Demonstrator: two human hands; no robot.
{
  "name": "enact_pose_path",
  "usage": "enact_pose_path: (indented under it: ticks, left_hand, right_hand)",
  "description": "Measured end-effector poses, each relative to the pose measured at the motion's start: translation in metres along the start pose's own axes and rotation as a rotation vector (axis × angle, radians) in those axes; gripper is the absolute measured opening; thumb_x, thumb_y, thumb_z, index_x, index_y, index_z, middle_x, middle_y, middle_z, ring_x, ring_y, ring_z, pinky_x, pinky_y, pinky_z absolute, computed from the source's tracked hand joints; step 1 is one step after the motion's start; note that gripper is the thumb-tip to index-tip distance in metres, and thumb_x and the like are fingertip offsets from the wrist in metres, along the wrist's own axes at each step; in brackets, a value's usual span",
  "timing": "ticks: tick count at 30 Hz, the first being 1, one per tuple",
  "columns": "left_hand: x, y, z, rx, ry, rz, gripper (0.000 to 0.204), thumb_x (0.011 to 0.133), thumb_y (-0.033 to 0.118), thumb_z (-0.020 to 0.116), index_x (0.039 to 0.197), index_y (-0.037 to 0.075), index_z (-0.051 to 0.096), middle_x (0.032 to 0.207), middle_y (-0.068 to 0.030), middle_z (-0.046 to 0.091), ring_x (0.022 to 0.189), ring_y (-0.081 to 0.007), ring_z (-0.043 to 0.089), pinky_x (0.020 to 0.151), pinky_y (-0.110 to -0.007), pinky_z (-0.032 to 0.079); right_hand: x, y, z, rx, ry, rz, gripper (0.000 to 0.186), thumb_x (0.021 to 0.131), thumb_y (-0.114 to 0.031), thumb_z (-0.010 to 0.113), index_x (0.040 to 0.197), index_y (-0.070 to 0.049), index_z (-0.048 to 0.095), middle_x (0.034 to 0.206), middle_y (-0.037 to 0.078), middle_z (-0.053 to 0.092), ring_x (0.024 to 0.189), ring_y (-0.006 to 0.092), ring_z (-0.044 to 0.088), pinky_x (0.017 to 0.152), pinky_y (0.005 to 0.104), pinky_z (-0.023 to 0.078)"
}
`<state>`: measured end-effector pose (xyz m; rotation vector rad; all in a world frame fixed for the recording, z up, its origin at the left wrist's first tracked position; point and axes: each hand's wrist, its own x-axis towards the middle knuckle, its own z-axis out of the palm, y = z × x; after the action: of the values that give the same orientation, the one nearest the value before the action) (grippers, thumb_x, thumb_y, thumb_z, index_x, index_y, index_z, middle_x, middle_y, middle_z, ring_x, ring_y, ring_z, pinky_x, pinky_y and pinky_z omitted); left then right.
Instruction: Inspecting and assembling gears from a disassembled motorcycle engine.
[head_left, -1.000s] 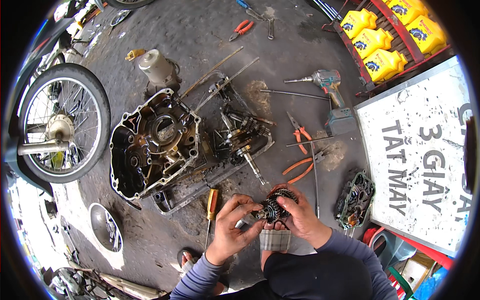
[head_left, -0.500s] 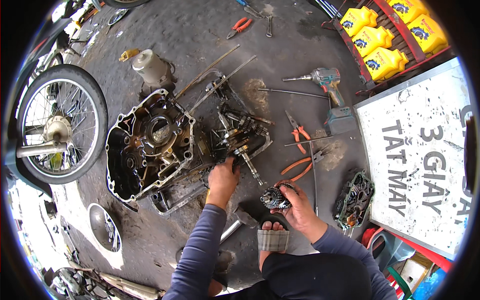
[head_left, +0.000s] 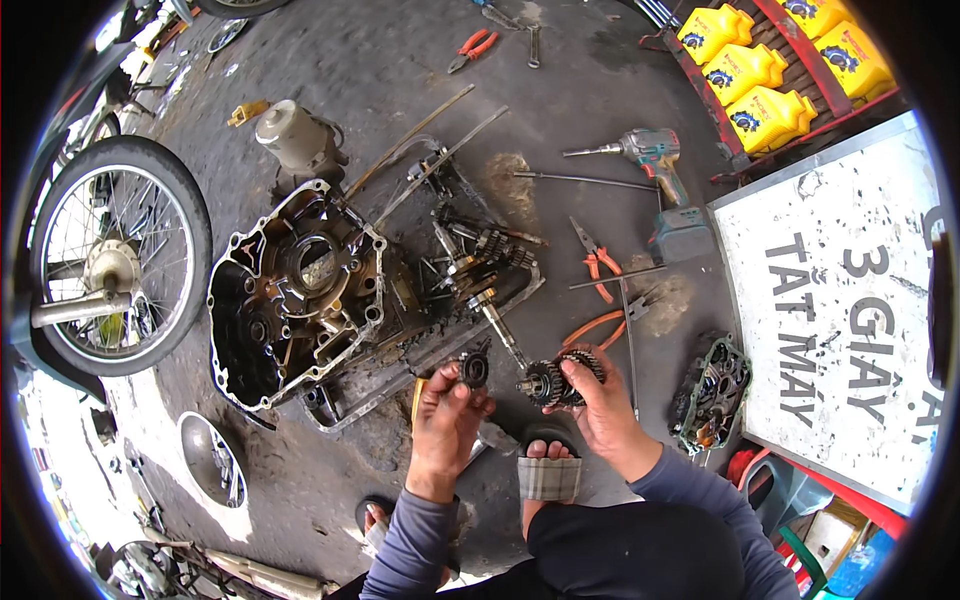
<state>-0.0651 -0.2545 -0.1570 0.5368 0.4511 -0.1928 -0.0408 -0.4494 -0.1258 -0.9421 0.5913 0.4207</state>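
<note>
My left hand [head_left: 446, 428] pinches a small dark toothed gear [head_left: 473, 369] between thumb and fingertips. Just to its right, my right hand [head_left: 606, 408] grips a gear shaft [head_left: 546, 382] stacked with dark gears, its bare end pointing left toward the small gear. The two parts are close but apart. Beyond my hands a long shaft with gears [head_left: 487, 300] rests on the oily metal parts. Left of it an open engine crankcase half [head_left: 300, 290] shows its dark, oily inside.
Pliers with orange handles [head_left: 595, 265] and a cordless impact wrench [head_left: 655, 170] lie to the right. A smaller engine casing [head_left: 715, 395] sits by a white sign board [head_left: 830, 300]. Leftward are a metal bowl [head_left: 212, 460] and a motorcycle wheel [head_left: 120, 255]. Yellow bottles [head_left: 770, 120] fill a rack.
My left hand has drawn back toward me from the parts beside the crankcase and now holds up a small gear. My right hand has turned the gear shaft slightly, keeping its grip.
</note>
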Motion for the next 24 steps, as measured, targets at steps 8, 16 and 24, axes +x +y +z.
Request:
enact_pose_path:
  ticks: [8, 16, 24]
  left_hand:
    - [-0.018, 0.001, 0.012, -0.072, -0.102, -0.072, 0.034, 0.088, 0.017, 0.069, 0.120, 0.013, 0.057, 0.117, -0.0048, 0.062, 0.109, -0.0274, 0.059, 0.088, -0.041, 0.049]
    - [-0.024, 0.003, 0.018, 0.389, -0.201, 0.261, 0.030, 0.084, -0.005, 0.067, 0.112, -0.001, 0.059, 0.128, -0.0147, 0.052, 0.117, -0.0226, 0.054, 0.099, -0.036, 0.045]
    - [-0.030, 0.013, 0.027, 1.041, -0.118, 0.492, 0.026, 0.077, -0.002, 0.076, 0.100, -0.004, 0.062, 0.118, -0.0208, 0.065, 0.112, -0.0303, 0.062, 0.096, -0.037, 0.048]
  right_hand:
    - [-0.009, -0.005, 0.022, -0.250, 0.023, -0.258, 0.034, 0.088, -0.020, 0.070, 0.111, 0.000, 0.053, 0.090, 0.005, 0.058, 0.077, 0.0123, 0.061, 0.061, 0.0295, 0.059]
    - [-0.011, -0.007, 0.017, -0.570, 0.046, -0.444, 0.041, 0.084, -0.023, 0.075, 0.111, 0.001, 0.055, 0.095, 0.007, 0.058, 0.082, 0.0118, 0.058, 0.066, 0.0268, 0.054]
    - [-0.017, -0.009, 0.020, -0.647, 0.038, -0.549, 0.044, 0.083, -0.025, 0.077, 0.110, 0.001, 0.054, 0.097, 0.008, 0.057, 0.081, 0.0117, 0.058, 0.068, 0.0262, 0.052]
